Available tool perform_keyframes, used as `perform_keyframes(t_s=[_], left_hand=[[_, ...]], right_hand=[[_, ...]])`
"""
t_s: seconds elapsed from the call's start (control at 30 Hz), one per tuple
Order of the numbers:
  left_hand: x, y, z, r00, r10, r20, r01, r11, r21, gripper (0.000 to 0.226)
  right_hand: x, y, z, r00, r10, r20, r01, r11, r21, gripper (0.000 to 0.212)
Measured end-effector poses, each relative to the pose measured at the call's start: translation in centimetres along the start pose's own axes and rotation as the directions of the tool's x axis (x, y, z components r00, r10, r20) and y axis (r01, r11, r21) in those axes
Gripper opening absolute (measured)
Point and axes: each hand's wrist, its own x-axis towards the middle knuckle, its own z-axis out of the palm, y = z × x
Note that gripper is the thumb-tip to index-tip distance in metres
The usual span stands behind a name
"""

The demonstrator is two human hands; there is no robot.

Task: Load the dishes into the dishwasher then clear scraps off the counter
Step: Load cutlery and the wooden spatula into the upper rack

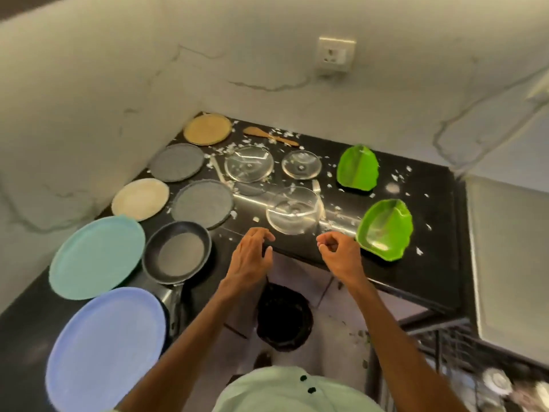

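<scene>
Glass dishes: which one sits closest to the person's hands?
The front glass bowl, just beyond the left hand and right hand; the other dishes sit farther back.

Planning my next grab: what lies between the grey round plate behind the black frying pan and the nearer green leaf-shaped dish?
In the head view, a clear glass bowl, with small white scraps beside it.

A person is wearing a pale mint-green garment (pixel 282 391), which is showing as a smooth, rounded stretch of fabric along the bottom edge of the view. Two small dark buttons (pixel 303 378) are sitting on its front, one just below and to the right of the other. The left forearm (pixel 190 337) and right forearm (pixel 386 328) are showing bare along their whole visible length. The left hand (pixel 252 257) and right hand (pixel 338 255) are likewise going uncovered.
</scene>
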Motion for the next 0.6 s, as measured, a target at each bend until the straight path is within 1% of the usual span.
perform_keyframes(t_s=[0.1, 0.27, 0.4, 0.5, 0.6], left_hand=[[1.3, -3.4, -3.1, 1.0, -0.027, -0.008, 0.027, 1.0, 0.017, 0.025], [1.9, -7.9, -6.7, 0.999, -0.037, -0.017, 0.037, 0.998, 0.045, 0.024], [2.7, -10.1, -7.7, 0.998, -0.054, -0.011, 0.055, 0.998, 0.041, 0.021], [3.6, -10.1, -8.0, 0.997, -0.068, -0.041, 0.069, 0.997, 0.039, 0.016], [4.8, -9.8, -7.7, 0.994, -0.104, -0.021, 0.104, 0.994, 0.033, 0.015]], right_hand=[[1.3, -3.3, 4.3, 0.999, -0.033, 0.029, 0.032, 0.999, 0.026, 0.016], [2.3, -7.4, 9.6, 0.993, -0.087, 0.083, 0.087, 0.996, 0.007, 0.016], [3.5, -9.0, 11.0, 0.986, -0.123, 0.109, 0.125, 0.992, -0.005, 0.014], [4.8, -9.3, 11.2, 0.989, -0.108, 0.102, 0.109, 0.994, -0.007, 0.014], [6.3, -8.9, 10.8, 0.994, -0.087, 0.073, 0.087, 0.996, 0.005, 0.014]])
